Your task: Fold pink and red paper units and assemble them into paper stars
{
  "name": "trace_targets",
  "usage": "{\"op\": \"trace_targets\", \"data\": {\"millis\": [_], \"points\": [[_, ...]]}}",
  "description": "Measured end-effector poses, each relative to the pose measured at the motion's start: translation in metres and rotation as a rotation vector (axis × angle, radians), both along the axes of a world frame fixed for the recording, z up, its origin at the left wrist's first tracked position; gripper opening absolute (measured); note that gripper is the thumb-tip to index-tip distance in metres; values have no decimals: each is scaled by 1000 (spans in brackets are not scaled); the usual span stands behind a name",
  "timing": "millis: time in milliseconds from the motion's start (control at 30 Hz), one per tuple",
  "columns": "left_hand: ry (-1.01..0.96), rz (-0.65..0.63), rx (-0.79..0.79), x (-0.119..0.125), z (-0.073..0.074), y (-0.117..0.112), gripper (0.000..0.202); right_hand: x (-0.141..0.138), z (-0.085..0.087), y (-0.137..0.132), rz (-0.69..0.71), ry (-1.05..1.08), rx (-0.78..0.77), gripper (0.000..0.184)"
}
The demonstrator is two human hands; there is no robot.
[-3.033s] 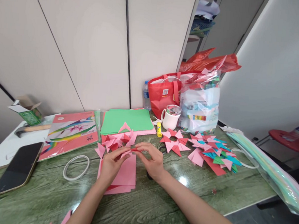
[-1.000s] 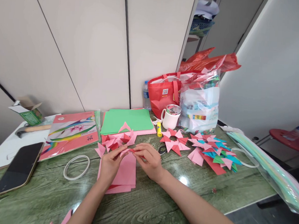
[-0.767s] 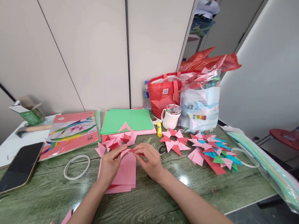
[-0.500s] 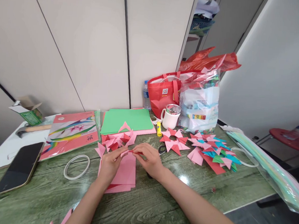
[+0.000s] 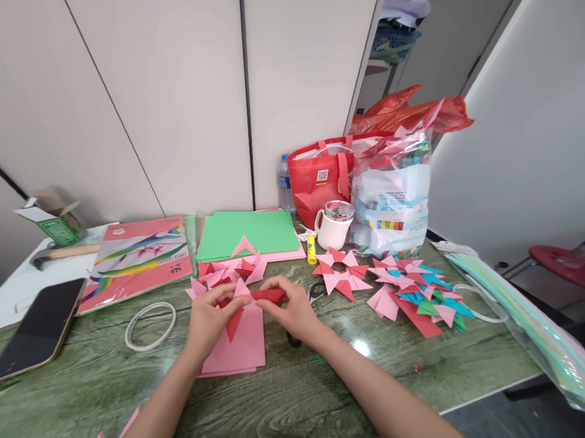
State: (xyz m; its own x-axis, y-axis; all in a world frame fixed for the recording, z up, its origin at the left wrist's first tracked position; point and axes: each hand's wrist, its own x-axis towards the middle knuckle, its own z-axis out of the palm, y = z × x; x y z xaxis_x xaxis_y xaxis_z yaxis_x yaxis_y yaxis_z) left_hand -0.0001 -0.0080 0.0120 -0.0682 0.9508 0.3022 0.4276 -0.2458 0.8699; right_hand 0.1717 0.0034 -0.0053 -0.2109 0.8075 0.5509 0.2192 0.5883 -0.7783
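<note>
Folded pink-and-red paper (image 5: 234, 322) held just below frame center, pinched between thumb and fingers of left hand (image 5: 209, 318); thumb and fingers of right hand (image 5: 293, 312) set narrow on red folded paper (image 5: 269, 297) alongside, cannot tell whether joined. Below, in lower center, stacked pink paper sheets (image 5: 237, 356); right of center, scissors (image 5: 316, 290) partly hidden by right hand, pointed pink-and-red paper ring (image 5: 350, 284) just beside, yellow glue stick (image 5: 311, 252) above.
</note>
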Motion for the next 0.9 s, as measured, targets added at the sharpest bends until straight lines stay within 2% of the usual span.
{"op": "trace_targets", "data": {"millis": [133, 300, 400, 567, 667, 767, 900], "points": [[-62, -31, -95, 0, 5, 0, 20, 0, 2, 0, 58, 69, -210, 13], [-149, -44, -155, 1, 4, 2, 27, 3, 4, 3, 193, 97, -452, 17], [-240, 4, -205, 0, 2, 3, 42, 3, 2, 4, 230, 113, -503, 19], [-427, 18, -351, -1, -4, 6, 35, 1, -3, 5, 259, 129, -489, 17], [-518, -49, -463, -1, -3, 5, 35, 2, -2, 6, 255, 105, -504, 17], [-577, -186, -504, 1, 2, 2, 39, 5, 0, 8, 271, 77, -552, 17], [-507, -331, -531, 4, 9, -2, 43, 11, 2, 10, 278, 32, -570, 18]]}}
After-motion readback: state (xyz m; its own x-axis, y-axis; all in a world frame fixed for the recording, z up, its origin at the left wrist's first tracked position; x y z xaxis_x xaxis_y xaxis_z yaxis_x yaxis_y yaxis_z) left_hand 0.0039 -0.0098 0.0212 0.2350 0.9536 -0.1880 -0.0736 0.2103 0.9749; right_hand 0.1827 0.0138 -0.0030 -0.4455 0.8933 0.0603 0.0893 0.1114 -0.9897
